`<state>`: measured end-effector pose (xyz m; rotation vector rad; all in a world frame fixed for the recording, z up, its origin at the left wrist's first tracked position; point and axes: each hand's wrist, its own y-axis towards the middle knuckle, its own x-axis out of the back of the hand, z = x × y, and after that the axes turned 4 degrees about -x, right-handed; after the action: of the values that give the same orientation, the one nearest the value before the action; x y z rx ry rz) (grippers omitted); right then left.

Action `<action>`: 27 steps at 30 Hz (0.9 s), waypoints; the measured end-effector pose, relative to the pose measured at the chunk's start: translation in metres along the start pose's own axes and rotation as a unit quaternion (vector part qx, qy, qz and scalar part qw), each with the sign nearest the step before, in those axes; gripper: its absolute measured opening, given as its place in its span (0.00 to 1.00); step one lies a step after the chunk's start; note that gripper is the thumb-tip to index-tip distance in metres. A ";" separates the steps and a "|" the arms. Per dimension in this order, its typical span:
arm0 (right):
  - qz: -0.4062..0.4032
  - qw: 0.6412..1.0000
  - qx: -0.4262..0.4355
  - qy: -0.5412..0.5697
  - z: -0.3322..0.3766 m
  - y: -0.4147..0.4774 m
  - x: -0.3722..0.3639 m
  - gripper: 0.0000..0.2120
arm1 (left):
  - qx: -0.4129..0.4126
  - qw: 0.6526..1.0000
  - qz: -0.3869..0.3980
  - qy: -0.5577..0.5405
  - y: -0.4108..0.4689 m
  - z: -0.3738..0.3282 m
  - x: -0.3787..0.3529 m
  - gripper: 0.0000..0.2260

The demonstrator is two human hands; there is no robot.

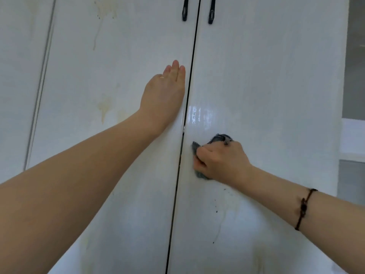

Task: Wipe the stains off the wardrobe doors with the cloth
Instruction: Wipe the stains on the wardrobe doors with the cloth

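Two glossy white wardrobe doors fill the view: the left door (110, 80) and the right door (266, 76), split by a dark vertical gap. My left hand (164, 95) lies flat on the left door beside the gap, fingers pointing up, holding nothing. My right hand (221, 161) is closed on a crumpled grey cloth (219, 138), pressed against the right door close to the gap. A wet shiny patch (199, 117) sits just above the cloth. Yellowish drip stains (103, 109) mark the left door, with more near its top (102, 10). Dark specks and a faint streak (217, 211) lie below my right hand.
Two black handles (197, 10) hang at the top on either side of the gap. Another white panel (19, 76) stands to the left. At the far right the wardrobe ends and a grey and white wall area (353, 95) shows.
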<state>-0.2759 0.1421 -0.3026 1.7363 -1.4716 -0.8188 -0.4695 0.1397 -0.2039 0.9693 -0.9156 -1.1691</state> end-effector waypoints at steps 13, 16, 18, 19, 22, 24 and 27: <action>-0.041 0.997 -0.044 0.046 0.067 0.002 -0.022 0.16 | 0.031 0.997 0.012 -0.072 -0.003 -0.008 -0.006 0.26; -0.025 0.999 0.033 0.026 0.046 -0.030 -0.009 0.18 | 0.025 0.997 0.014 -0.078 -0.003 -0.008 -0.003 0.26; -0.027 0.999 -0.034 0.000 0.012 0.002 -0.005 0.18 | 0.018 0.996 0.016 -0.084 -0.002 -0.006 -0.002 0.26; -0.017 0.996 -0.083 -0.003 -0.003 0.026 -0.003 0.16 | 0.018 0.995 0.021 -0.091 -0.001 -0.004 -0.002 0.26; -0.002 0.978 -0.209 -0.014 -0.016 0.091 -0.004 0.12 | 0.020 0.995 0.023 -0.095 0.000 -0.001 -0.003 0.26; 0.000 0.972 -0.235 0.003 0.007 0.103 -0.016 0.11 | 0.017 0.996 0.025 -0.087 0.000 0.000 -0.003 0.26; -0.019 0.989 -0.137 0.060 0.062 0.062 -0.028 0.10 | 0.013 0.996 0.031 -0.086 0.001 0.004 -0.001 0.28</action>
<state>-0.3644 0.1563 -0.2843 1.5816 -1.1901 -0.8750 -0.4733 0.1404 -0.2021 0.8642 -1.0937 -1.2035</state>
